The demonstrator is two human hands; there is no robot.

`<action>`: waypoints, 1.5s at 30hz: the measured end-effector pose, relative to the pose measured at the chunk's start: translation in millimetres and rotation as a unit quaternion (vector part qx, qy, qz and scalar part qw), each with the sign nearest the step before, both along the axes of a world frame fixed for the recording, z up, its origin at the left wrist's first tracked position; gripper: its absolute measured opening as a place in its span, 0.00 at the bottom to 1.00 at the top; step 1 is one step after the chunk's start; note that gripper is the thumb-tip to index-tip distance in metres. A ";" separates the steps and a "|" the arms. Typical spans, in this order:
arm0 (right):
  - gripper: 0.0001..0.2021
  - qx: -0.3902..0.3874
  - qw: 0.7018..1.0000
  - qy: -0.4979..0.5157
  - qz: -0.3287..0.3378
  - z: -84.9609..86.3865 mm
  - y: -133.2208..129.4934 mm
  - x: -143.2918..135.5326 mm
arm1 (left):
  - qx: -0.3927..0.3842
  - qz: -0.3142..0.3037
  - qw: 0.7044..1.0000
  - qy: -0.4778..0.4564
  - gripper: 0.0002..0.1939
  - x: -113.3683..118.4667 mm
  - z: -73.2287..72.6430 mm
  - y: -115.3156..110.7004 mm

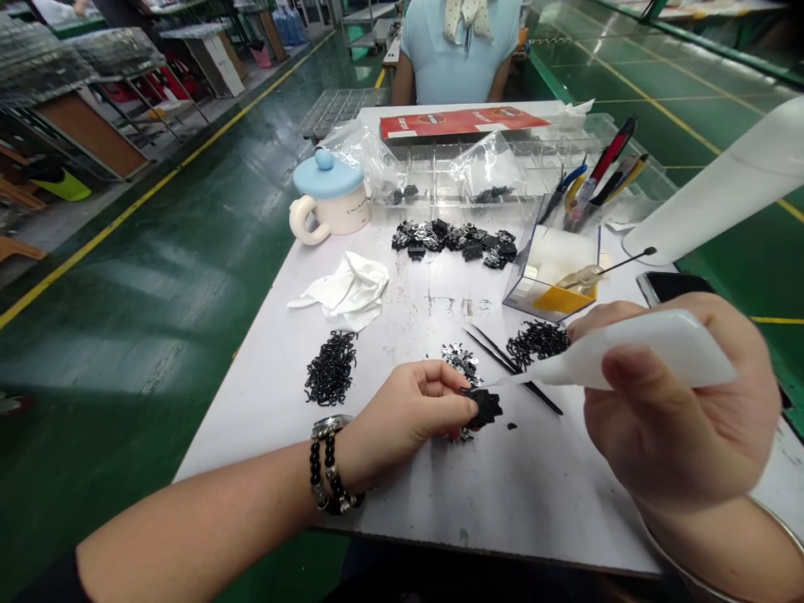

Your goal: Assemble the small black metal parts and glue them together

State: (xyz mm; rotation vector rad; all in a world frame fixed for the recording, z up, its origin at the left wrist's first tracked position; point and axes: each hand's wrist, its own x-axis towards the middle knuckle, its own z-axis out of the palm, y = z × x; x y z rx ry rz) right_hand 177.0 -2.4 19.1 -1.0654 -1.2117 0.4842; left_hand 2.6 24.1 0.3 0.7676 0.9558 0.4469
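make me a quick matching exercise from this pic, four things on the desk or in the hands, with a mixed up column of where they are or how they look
Column 1
1. narrow-tipped bottle
2. tweezers
3. small black part
4. mug

Column 2
A. pinched in the left hand
B. topped with a light blue lid
C. gripped in the right hand
D. lying on the white table beside a pile of black pieces

Right pairs: 1-C, 2-D, 3-A, 4-B
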 end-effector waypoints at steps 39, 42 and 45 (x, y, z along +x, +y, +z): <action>0.11 -0.007 0.998 0.012 0.055 -0.1 -8.9 -0.1 | 0.008 0.012 1.000 0.022 0.10 1.4 1.1 1.1; 0.11 0.002 0.998 0.014 0.053 0.1 -7.9 -0.7 | 0.005 0.013 1.000 0.020 0.09 2.0 1.8 1.3; 0.11 0.003 0.999 0.006 0.038 0.7 -6.1 -1.3 | 0.005 0.013 1.000 0.025 0.09 2.2 2.3 1.9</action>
